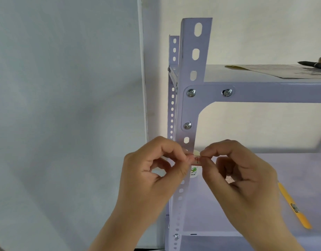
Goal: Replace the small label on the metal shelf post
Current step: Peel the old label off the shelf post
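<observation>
Single head view, close, facing forward at shelf post [189,109] (wall behind), slightly upward.

Place: plain storage corner or workroom
Evidence: bolted metal shelf post [189,109]; paintbrush [313,64] on the shelf right of it

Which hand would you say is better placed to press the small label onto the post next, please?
Probably the left hand: its fingers pinch the label right against the post, while the right hand holds the overhanging end.
</observation>
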A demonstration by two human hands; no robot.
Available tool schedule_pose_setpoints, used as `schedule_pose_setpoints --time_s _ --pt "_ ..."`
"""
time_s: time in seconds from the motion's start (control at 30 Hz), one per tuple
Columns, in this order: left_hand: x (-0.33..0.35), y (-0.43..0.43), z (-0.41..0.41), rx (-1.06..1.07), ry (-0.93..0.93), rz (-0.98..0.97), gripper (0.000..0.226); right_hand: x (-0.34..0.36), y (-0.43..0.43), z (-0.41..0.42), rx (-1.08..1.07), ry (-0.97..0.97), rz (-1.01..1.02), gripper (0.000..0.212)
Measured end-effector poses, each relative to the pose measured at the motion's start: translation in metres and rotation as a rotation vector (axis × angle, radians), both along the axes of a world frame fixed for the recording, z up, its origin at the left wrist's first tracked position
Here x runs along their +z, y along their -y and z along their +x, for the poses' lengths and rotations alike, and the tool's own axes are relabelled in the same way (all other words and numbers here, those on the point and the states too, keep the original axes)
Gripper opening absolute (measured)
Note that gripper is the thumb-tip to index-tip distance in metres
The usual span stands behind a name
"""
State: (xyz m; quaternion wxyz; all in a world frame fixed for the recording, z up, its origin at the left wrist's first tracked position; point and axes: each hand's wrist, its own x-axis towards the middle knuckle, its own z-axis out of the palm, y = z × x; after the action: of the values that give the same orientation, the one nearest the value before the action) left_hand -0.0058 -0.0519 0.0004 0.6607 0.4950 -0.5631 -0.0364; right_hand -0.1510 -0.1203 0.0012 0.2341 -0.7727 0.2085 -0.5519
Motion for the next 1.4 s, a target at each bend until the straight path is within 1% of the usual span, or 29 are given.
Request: schedule_pose_setpoints --time_s 0.07,0.17,0.23,0.33,0.43,0.53,0.6,0.67,0.73,0.8,0.83,0.9,1.03,1.17,1.27,1.33,1.4 --pt "0.0 -0.001 -0.002 -0.002 -0.016 0.015 0.024 0.0 -0.002 -0.001 0.017 0.034 0.029 0.016" --pt "0.004 -0.004 -0.005 0.003 0.008 0.066 0.03 0.0 -0.005 -0.003 0.072 0.1 0.105 0.024" --pt "0.005 -0.005 -0.004 -0.022 -0.015 0.086 0.03 -0.002 -0.003 -0.004 0.056 0.108 0.1 0.021" --pt "0.008 -0.005 -0.004 -0.048 -0.01 0.098 0.031 -0.003 0.0 -0.008 0.05 0.07 0.076 0.015" --pt "0.012 -0.003 -0.006 -0.055 -0.007 0.134 0.03 0.0 0.002 -0.009 0.056 0.03 0.03 0.02" --pt "0.012 -0.001 -0.006 -0.023 0.023 0.128 0.028 0.002 0.004 -0.01 0.064 0.021 0.021 0.017" --pt "0.011 0.0 -0.006 -0.003 0.024 0.108 0.022 0.002 0.005 -0.011 0.073 0.033 0.03 0.015" --pt "0.01 0.001 -0.007 0.023 0.026 0.1 0.019 0.002 0.006 -0.012 0.07 0.04 0.045 0.017" --pt "0.008 0.002 -0.008 0.069 0.086 0.092 0.016 0.001 0.008 -0.013 0.037 0.022 0.034 0.016" --pt "0.008 0.005 -0.011 0.15 0.197 0.08 0.016 0.0 0.01 -0.014 -0.019 -0.023 -0.025 0.008" --pt "0.008 0.006 -0.012 0.196 0.252 0.071 0.017 0.0 0.011 -0.014 -0.046 -0.045 -0.056 0.008" --pt "0.007 0.009 -0.015 0.282 0.366 0.046 0.015 -0.001 0.014 -0.014 -0.087 -0.076 -0.105 0.015" --pt "0.003 0.014 -0.019 0.368 0.526 0.037 0.01 -0.004 0.018 -0.012 -0.16 -0.117 -0.175 0.017" --pt "0.002 0.016 -0.023 0.349 0.547 0.059 0.007 -0.006 0.022 -0.014 -0.168 -0.164 -0.179 0.017" --pt "0.002 0.016 -0.024 0.339 0.566 0.072 0.011 -0.006 0.023 -0.015 -0.137 -0.177 -0.159 0.016" --pt "0.002 0.016 -0.026 0.316 0.547 0.081 0.014 -0.004 0.024 -0.019 -0.064 -0.149 -0.102 0.013" --pt "0.002 0.017 -0.027 0.267 0.468 0.096 0.012 -0.002 0.025 -0.024 0.056 -0.118 0.018 0.011"
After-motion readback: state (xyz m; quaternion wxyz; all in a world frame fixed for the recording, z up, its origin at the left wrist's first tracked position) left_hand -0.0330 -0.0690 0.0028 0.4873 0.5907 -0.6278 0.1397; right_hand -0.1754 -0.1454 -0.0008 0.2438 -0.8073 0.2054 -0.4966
